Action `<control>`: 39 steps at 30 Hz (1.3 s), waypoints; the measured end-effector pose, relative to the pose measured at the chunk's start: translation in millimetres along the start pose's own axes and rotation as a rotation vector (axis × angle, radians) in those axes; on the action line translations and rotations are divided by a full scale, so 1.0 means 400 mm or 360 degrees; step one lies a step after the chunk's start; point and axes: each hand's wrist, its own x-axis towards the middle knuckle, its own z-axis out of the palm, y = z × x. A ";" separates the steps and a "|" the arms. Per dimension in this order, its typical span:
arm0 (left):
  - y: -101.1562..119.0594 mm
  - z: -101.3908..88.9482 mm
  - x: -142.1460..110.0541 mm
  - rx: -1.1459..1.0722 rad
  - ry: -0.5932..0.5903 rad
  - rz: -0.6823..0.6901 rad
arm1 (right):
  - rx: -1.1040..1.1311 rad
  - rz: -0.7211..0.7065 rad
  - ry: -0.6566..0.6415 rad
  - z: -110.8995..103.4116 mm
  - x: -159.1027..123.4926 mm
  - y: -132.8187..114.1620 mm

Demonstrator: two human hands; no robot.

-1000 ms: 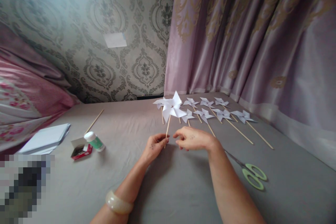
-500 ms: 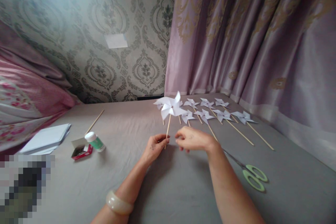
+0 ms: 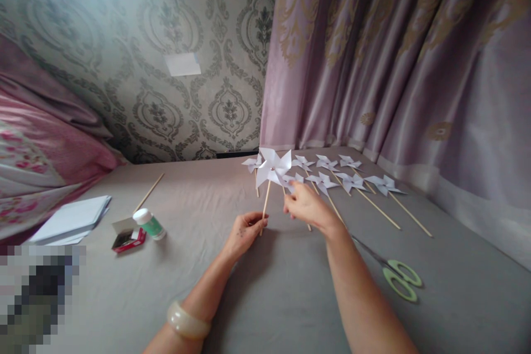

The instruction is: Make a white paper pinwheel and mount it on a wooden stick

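Note:
A white paper pinwheel (image 3: 274, 161) on a thin wooden stick stands nearly upright in front of me. My left hand (image 3: 244, 232) pinches the lower part of the stick between thumb and fingers. Just right of the pinwheel is my right hand (image 3: 307, 206), its index finger stretched up close to a blade and the other fingers curled, with nothing in it. I cannot tell whether the fingertip touches the paper. Behind both hands lie several finished pinwheels (image 3: 322, 182) in two rows, a few of them partly hidden by the held one and my right hand.
Green-handled scissors (image 3: 401, 279) lie to the right of my right forearm. On the left are a white-capped bottle (image 3: 151, 224), an open small red box (image 3: 129, 240), a loose wooden stick (image 3: 149, 192) and a stack of white paper (image 3: 72, 218). Curtains (image 3: 332, 66) hang behind.
My right hand has risen from beside the stick toward the pinwheel's blades, index finger extending. The blades have turned to another angle. My left hand keeps its hold on the stick.

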 end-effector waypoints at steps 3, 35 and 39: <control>0.003 0.000 -0.001 -0.0047 -0.0075 0.0075 | 0.0148 -0.0212 -0.0973 0.019 -0.019 -0.024; -0.013 0.000 0.007 -0.0329 0.0143 -0.0082 | 0.0045 0.0364 0.0157 0.216 -0.069 -0.022; -0.010 0.001 0.002 -0.0267 0.0123 -0.0067 | 0.0045 0.0406 0.0147 0.217 -0.072 -0.010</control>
